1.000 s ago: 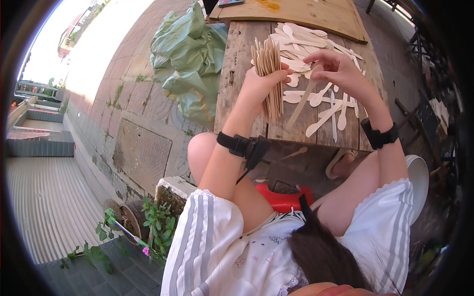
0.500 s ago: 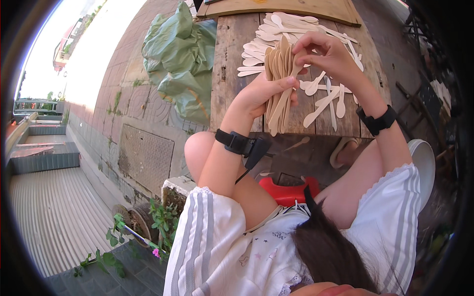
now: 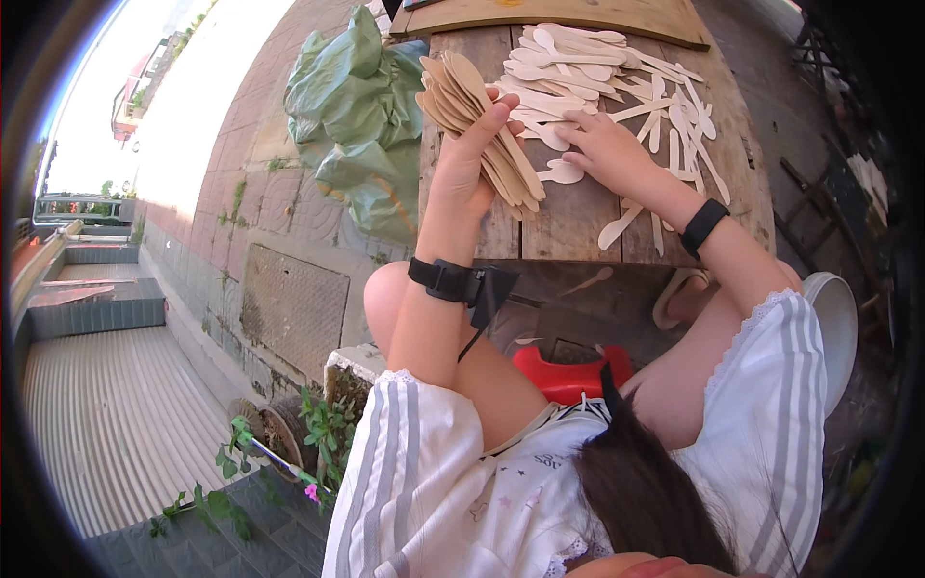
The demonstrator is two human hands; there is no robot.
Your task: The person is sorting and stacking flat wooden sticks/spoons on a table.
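A bundle of wooden spoons (image 3: 511,169) is gripped in my left hand (image 3: 469,159), above the left side of the table. Their rounded bowls fan out at the upper left and the handles slant down to the right. My right hand (image 3: 609,154) is low over the loose pile of wooden spoons (image 3: 568,69), with fingers and thumb apart. Its fingertips are at the near edge of the pile, by a spoon bowl (image 3: 551,135); whether they touch it I cannot tell. Another spoon (image 3: 561,171) lies just below the thumb.
The plank table (image 3: 568,231) carries more scattered spoons on its right side. A wooden board (image 3: 559,21) lies across its far end. Left of the table sits a green plastic bag (image 3: 337,106). A red stool (image 3: 568,374) is beneath me, and a dropped spoon (image 3: 588,280) lies below the table.
My left hand has moved up and left with the bundle, tilting its bowls leftward. My right hand has left the bundle and come down to the loose spoons.
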